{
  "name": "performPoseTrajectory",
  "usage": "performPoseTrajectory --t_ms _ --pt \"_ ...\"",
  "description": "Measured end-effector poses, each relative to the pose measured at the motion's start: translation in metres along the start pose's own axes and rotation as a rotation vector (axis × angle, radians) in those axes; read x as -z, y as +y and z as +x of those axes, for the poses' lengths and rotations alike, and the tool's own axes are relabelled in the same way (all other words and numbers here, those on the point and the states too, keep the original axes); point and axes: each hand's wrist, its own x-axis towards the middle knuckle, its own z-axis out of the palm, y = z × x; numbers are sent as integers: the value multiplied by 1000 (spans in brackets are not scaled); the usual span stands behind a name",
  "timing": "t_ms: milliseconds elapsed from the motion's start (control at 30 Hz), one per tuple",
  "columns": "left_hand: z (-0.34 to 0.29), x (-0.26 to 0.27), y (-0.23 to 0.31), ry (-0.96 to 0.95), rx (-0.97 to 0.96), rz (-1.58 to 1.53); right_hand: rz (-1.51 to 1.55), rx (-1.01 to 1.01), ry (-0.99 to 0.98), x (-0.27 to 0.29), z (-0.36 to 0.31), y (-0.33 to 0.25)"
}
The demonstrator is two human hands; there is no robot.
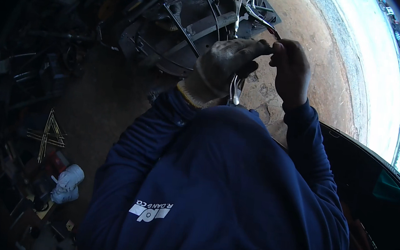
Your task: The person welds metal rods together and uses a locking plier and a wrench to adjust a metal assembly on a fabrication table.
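Note:
My left hand (227,63), in a dirty pale knit glove with a yellowish cuff, reaches forward with its fingers closed. My bare right hand (291,68) is pinched closed just to its right. The fingertips of both meet, and whatever small thing they hold is hidden between them. A thin dark, reddish piece (274,34) runs up from the right fingers; I cannot tell whether it is held. Below the gloved palm hang light thin strands with a white end (235,97). Just beyond the hands, locking pliers (238,11) are clamped on a dark metal frame (194,27).
Dark machine parts crowd the left side. Thin rods (47,135) lie crossed on the floor at left, near a whitish bundle (68,182). Brown ground (309,20) stretches to a bright outdoor area at right. A dark panel edge (368,154) stands beside my right arm.

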Motion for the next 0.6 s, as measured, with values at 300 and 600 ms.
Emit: performPoseTrajectory --t_ms 300,600 --pt "58 113 -42 -107 509 360 210 134 -1 35 19 3" --pt "42 186 -219 -368 999 646 -7 -440 -141 42 -77 127"
